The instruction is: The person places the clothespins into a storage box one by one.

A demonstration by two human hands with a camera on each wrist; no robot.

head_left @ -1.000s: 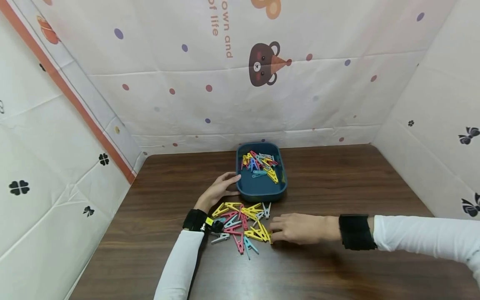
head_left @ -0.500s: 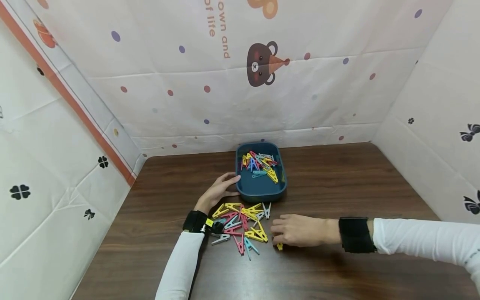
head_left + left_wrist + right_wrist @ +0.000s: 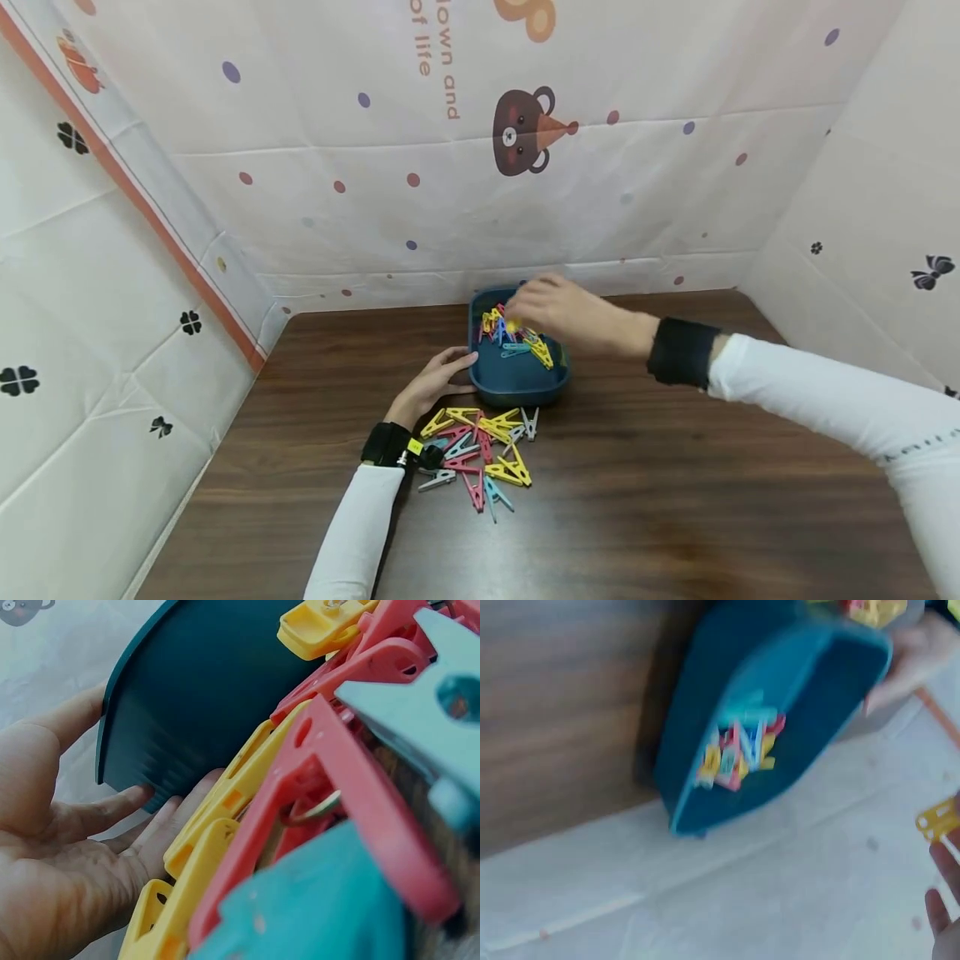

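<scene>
A small yellow plastic clothespin [image 3: 513,325], light, stiff and best pinched by its tail, sat in the right hand [image 3: 558,312] fingers above the dark teal plastic tray [image 3: 517,383] at frame centre. The left hand [image 3: 435,382], fingers straight, touched the tray's wall; loose coloured pegs [image 3: 480,446] crowded the brown wooden table [image 3: 675,467] below.

Bright even light, soft shadows, wide-angle edge bending, right wrist view motion-blurred

Dark wooden table [image 3: 675,500], bear-print wall sheet [image 3: 525,133], dotted, perhaps plastic, clover-patterned side sheet [image 3: 75,333]
</scene>
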